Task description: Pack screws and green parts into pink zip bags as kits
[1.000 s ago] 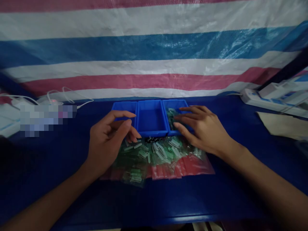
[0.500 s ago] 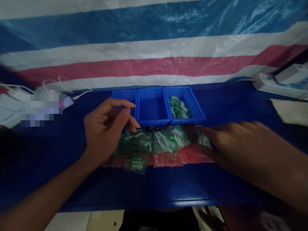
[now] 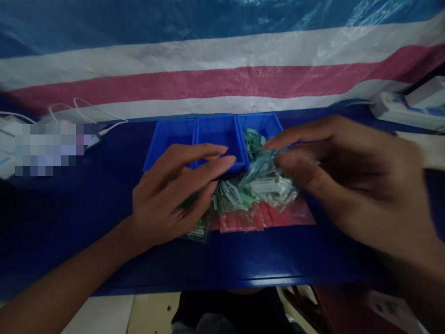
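My right hand [image 3: 333, 181] pinches a clear plastic bag [image 3: 269, 183] with whitish, strip-like pieces in it, lifted above the table in front of the right tray. My left hand [image 3: 184, 190] hovers to the left of that bag, fingers apart and nothing in them. Beneath both hands lies a row of clear bags [image 3: 231, 197] with green and white pieces, their lower parts red [image 3: 239, 220]. Another small bag [image 3: 197, 232] shows partly below my left hand. What exactly the pieces are I cannot make out.
Three blue trays stand side by side behind the bags: left [image 3: 174, 134], middle [image 3: 219, 132] and right [image 3: 274, 121], the last with green bags inside. White cables [image 3: 83, 109] lie at the left, a white power strip [image 3: 391, 109] at the right. A striped sheet [image 3: 208, 83] hangs behind.
My right hand has lifted a bag from the right end of the row and brought it up and leftward. My left hand has moved right, its fingers spreading.
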Demonstrator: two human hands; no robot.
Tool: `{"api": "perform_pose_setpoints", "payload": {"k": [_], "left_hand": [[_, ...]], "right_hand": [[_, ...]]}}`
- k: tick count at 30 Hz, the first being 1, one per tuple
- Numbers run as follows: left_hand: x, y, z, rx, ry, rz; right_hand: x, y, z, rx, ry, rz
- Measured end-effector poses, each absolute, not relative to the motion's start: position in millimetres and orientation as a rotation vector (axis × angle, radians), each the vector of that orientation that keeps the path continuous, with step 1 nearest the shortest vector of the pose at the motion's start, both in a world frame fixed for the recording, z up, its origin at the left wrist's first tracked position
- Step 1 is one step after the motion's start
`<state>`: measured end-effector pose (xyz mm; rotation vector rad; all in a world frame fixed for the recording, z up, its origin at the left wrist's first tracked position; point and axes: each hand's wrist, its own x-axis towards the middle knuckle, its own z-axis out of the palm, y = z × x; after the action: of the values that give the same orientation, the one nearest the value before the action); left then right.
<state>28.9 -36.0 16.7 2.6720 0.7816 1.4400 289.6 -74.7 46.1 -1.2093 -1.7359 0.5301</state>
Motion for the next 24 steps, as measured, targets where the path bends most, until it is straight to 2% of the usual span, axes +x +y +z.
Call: {"api": "perform_pose_setpoints", "payload": {"k": [4,6,8,12,19,21,24], "left_hand": [[30.0,-47.9,32.3,2.583,0.901,1.29],[27.6,-48.4,37.1,2.521,0.893,1.149],[26.5,-44.8,38.6,2.446,0.887,1.101],[33.0,-37.2,35.9,2.373,0.804,1.241],[34.1,-39.5,32.4,2.376,0.728,1.157],[31.6,-39.8,29.4,2.281,0.732,1.157],[31.7,-40.9,23.7,2.073,0.929,1.253]], "right_hand": [[275.1,-64.5,30.1,-0.884,-1.599,1.25],[272.9,-62.7,25.8,-0.856,-1.542,1.429],[272.1,-63.3,24.5,-0.905,-1.529,1.437],[271.4,-64.6,24.6,-0.886,-1.438,1.431],[270.5,-63.8,16.4,-0.82,-1.411,1.645],[269.8,-66.6,14.4,-0.861,-1.493,1.535],[271.0,-69.8,14.7,-0.961,-1.688,0.894]]}}
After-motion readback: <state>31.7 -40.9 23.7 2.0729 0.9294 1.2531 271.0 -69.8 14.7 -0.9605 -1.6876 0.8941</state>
